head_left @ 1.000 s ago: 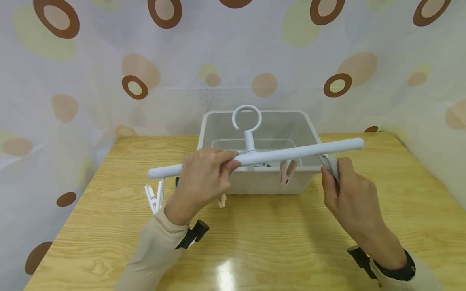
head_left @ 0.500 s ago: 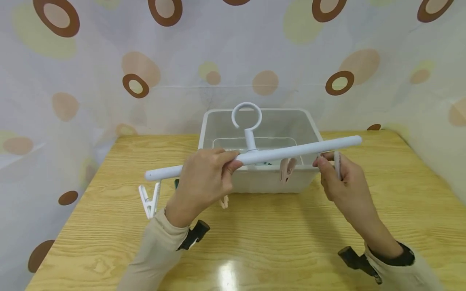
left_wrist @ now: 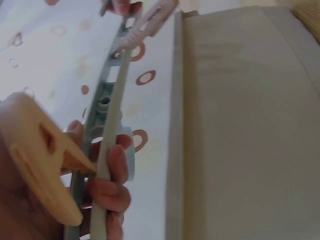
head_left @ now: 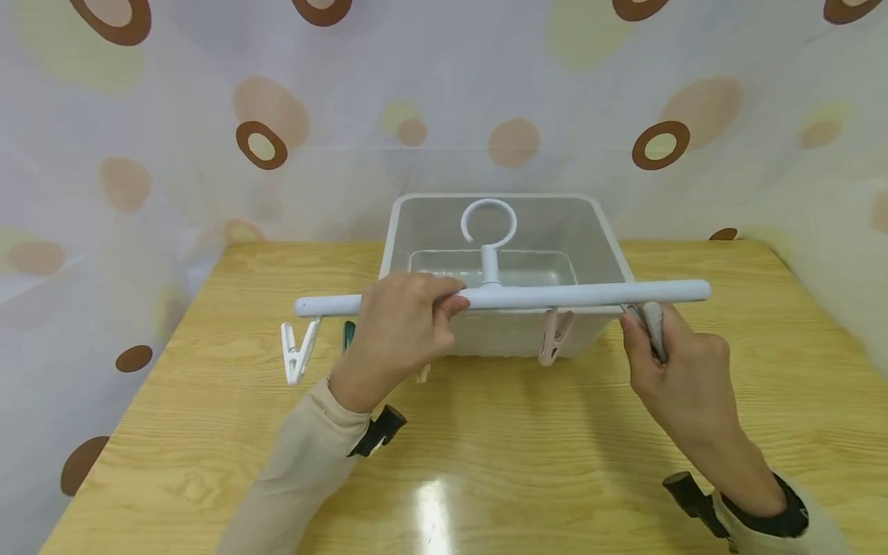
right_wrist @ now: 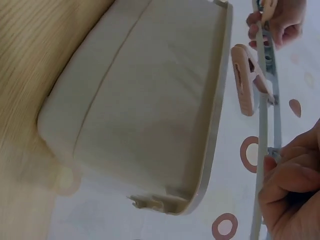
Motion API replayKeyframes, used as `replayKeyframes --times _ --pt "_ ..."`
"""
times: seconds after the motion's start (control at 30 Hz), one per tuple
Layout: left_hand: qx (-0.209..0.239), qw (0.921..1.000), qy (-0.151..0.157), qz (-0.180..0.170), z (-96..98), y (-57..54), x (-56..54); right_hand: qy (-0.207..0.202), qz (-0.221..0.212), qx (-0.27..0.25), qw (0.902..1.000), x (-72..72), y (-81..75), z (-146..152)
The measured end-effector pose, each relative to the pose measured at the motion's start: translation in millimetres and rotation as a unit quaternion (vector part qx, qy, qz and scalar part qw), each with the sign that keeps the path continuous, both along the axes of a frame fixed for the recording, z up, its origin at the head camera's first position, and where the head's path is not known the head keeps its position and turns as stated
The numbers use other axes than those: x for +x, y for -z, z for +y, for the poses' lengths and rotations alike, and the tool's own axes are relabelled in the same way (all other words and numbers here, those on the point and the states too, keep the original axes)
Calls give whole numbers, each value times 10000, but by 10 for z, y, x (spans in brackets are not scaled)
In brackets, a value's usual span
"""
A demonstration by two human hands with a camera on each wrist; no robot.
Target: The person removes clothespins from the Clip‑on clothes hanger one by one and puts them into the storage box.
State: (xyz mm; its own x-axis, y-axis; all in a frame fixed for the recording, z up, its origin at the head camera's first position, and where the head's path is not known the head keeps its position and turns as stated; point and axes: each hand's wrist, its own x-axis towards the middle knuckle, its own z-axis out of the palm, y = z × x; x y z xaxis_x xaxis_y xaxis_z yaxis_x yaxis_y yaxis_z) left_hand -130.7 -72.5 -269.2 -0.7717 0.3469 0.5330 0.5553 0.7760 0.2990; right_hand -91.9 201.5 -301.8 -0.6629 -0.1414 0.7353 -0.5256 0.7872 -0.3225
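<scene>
In the head view my left hand [head_left: 402,331] grips a white clip hanger [head_left: 576,296] by its bar, left of the ring-shaped hook. The bar is nearly level. My right hand [head_left: 694,393] pinches a grey clothespin [head_left: 654,331] under the bar's right part; its tip is partly hidden by my fingers. A white clothespin [head_left: 298,353] hangs near the left end and a pale pink one [head_left: 553,339] right of the middle. Beside my left wrist a dark green clothespin [head_left: 348,334] shows partly. The left wrist view shows a peach clothespin [left_wrist: 37,155] against my palm.
Behind the hanger a translucent white bin [head_left: 610,231] stands on the wooden table [head_left: 527,462]; the hanger covers part of its front rim. A patterned curtain [head_left: 444,92] surrounds the table at the back and sides.
The hanger has swung from slanted to nearly level, its right end lower. My right hand briefly shifted its fingers along the bar's underside and is back around the grey clothespin. The view tilted down slightly.
</scene>
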Motion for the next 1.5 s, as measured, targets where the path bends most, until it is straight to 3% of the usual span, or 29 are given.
replayKeyframes --times 0.17,0.33,0.43,0.47,0.5,0.53,0.6,0.63,0.67,0.7,0.73,0.77,0.8,0.83,0.87,0.93,1.03,1.07,1.1,1.13,1.17,1.2,1.27,1.3,1.33,1.37,1.4,1.43,1.5 --pt "-30 9990 14 456 42 31 -50 243 179 -591 9978 -51 25 -71" --pt "-282 9974 -12 657 16 38 -75 278 874 24 9958 -134 90 -60" --pt "-493 9937 -60 1000 -12 60 -98 -310 -76 -532 9981 -97 52 -42" --pt "-478 9921 -51 1159 -18 68 -107 -891 -734 -1169 9864 -82 31 -47" --pt "-430 9903 -36 1321 -20 74 -117 -1622 -1423 -2049 9547 -69 14 -61" --pt "-363 9883 -3 1484 -15 79 -124 -2392 -2016 -3122 8970 -51 3 -79" --pt "-181 9844 39 1747 1 77 -131 -3569 -2691 -4996 7420 -35 -5 -120" --pt "-93 9831 55 1830 8 71 -129 -3873 -2827 -5439 6886 -41 -4 -138" --pt "-44 9821 50 1882 13 63 -128 -4083 -2737 -5521 6735 -55 10 -155" --pt "-52 9812 20 1927 14 53 -125 -4021 -2517 -5163 7130 -65 28 -167" --pt "-116 9808 -20 1949 6 46 -119 -3674 -2251 -4461 7844 -75 47 -175" --pt "-195 9810 -47 1931 -5 40 -115 -2945 -1913 -3443 8707 -83 64 -180" --pt "-305 9812 -79 1906 -17 35 -113 -1970 -1498 -2306 9411 -89 76 -178" --pt "-394 9821 -90 1841 -31 27 -114 -1067 -1037 -1307 9802 -93 83 -171" --pt "-448 9838 -73 1737 -48 20 -116 -400 -558 -532 9962 -102 91 -158" --pt "-463 9883 -14 1450 -90 6 -119 29 -59 255 9997 -115 83 -125" --pt "-261 9940 81 1061 -147 -25 -120 -373 152 -83 9992 -127 46 -76" --pt "-193 9948 108 993 -151 -37 -119 -830 -168 -584 9947 -117 29 -51" --pt "-161 9950 127 980 -148 -45 -119 -1437 -651 -1245 9796 -100 7 -28" --pt "-127 9949 149 992 -154 -49 -112 -2126 -1262 -2006 9480 -72 -18 -21" --pt "-113 9944 164 1035 -153 -50 -106 -3055 -1960 -2903 8854 -40 -36 -16" --pt "-95 9936 187 1110 -147 -53 -101 -4024 -2643 -4023 7787 -13 -52 -13" --pt "-23 9914 233 1288 -120 -56 -97 -5297 -3504 -5894 4991 7 -69 -25" --pt "24 9903 263 1366 -107 -58 -96 -5640 -3740 -6282 3839 0 -71 -35" --pt "66 9894 284 1421 -97 -64 -92 -5898 -3909 -6447 2892 -14 -63 -49" --pt "85 9890 300 1448 -90 -71 -86 -6105 -4005 -6506 2088 -32 -47 -65" --pt "94 9884 314 1483 -85 -76 -81 -6254 -3971 -6505 1674 -50 -33 -79" --pt "98 9876 347 1526 -78 -80 -78 -6398 -3916 -6434 1530 -69 -24 -89" --pt "51 9863 377 1608 -68 -89 -71 -6491 -3847 -6370 1579 -96 -17 -88"
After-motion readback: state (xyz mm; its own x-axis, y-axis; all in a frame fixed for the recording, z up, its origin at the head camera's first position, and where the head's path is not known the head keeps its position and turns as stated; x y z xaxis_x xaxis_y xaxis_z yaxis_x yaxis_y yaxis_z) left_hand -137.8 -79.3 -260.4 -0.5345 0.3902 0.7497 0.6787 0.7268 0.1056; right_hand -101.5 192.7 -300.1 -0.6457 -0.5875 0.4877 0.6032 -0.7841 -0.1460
